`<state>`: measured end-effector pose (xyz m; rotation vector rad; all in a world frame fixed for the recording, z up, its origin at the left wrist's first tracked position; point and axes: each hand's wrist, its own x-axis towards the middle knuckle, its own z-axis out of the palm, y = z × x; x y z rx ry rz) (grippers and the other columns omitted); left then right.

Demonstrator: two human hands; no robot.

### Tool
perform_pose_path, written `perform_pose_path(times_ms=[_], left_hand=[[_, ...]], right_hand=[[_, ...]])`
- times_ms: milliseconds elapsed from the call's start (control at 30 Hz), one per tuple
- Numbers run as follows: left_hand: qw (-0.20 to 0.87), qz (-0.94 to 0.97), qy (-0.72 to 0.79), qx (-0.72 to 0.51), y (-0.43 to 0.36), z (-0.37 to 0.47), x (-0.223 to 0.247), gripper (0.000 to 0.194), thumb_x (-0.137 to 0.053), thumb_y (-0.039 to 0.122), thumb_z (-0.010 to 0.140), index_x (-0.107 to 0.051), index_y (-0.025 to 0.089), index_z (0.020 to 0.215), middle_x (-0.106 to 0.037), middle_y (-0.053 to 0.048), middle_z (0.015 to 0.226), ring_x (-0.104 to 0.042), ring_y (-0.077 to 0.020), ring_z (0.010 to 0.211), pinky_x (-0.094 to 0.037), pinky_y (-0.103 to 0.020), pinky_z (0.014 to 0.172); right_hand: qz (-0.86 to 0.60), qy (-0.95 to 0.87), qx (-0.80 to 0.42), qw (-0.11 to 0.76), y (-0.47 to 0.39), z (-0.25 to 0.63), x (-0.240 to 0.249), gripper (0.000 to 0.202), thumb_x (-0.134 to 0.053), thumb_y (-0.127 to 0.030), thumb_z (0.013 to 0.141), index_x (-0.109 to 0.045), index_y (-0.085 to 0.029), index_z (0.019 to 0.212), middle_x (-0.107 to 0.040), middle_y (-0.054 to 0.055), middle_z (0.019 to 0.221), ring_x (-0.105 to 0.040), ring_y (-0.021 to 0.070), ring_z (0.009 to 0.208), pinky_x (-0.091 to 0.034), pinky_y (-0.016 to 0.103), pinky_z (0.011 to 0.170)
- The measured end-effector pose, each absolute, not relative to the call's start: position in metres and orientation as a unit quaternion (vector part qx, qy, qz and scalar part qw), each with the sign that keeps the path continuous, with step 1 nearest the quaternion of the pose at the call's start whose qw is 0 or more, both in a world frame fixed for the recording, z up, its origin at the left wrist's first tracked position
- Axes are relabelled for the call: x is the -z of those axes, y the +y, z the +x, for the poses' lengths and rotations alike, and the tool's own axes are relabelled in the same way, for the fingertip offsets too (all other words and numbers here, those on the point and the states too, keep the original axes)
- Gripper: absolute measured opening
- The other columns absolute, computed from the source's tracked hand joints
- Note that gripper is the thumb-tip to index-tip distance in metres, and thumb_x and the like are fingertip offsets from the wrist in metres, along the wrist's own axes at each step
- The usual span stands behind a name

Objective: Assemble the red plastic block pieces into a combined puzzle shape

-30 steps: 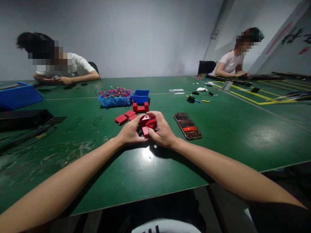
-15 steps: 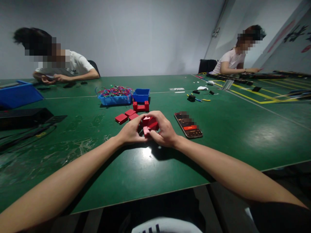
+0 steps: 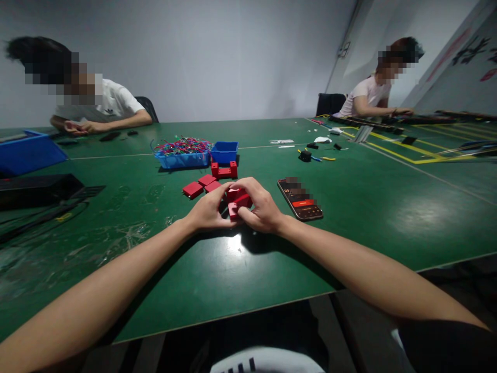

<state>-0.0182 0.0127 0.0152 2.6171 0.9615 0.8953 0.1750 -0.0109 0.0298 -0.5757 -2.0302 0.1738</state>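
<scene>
Both my hands meet around a red block-shaped part over the green table. My left hand grips its left side, thumb low and fingers behind. On the other side my right hand is wrapped round it, the thumb pressed to its front. Several flat red blocks lie just beyond my left hand. Behind them stands a red bracket-like part. Fingers hide much of the held part.
A blue bin of coloured wires and a small blue bin stand beyond. To the right lies a phone; pliers are farther back. A black device sits left. Two people sit across the table.
The red part between my hands is turned slightly; my grip stays nearly the same. The person at the left leans a little farther left, and the view has shifted slightly.
</scene>
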Motion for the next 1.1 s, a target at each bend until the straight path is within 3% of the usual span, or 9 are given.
perform_pose_path(times_ms=[600,1100], left_hand=[[0.101,0.894,0.328,-0.287,0.0126,-0.0181,-0.0152,0.08,-0.074,0.045,0.064,-0.041,0.015,0.131,-0.063,-0.012,0.115,-0.064,-0.0274,0.1,-0.053,-0.038,0.086],[0.1,0.894,0.321,-0.295,0.0103,-0.0173,-0.0167,0.078,-0.074,0.044,0.063,-0.041,0.017,0.129,-0.063,-0.011,0.113,-0.064,-0.0257,0.096,-0.053,-0.038,0.083]], right_hand=[[-0.268,-0.848,-0.127,0.439,-0.0056,0.179,-0.0299,0.033,-0.051,-0.015,0.072,-0.054,-0.018,0.105,-0.06,0.008,0.1,-0.057,0.0211,0.092,-0.048,0.037,0.085],[-0.289,-0.846,-0.095,0.438,-0.0092,0.1781,-0.031,0.028,-0.053,-0.018,0.073,-0.056,-0.016,0.102,-0.061,0.007,0.093,-0.056,0.021,0.086,-0.047,0.036,0.082]])
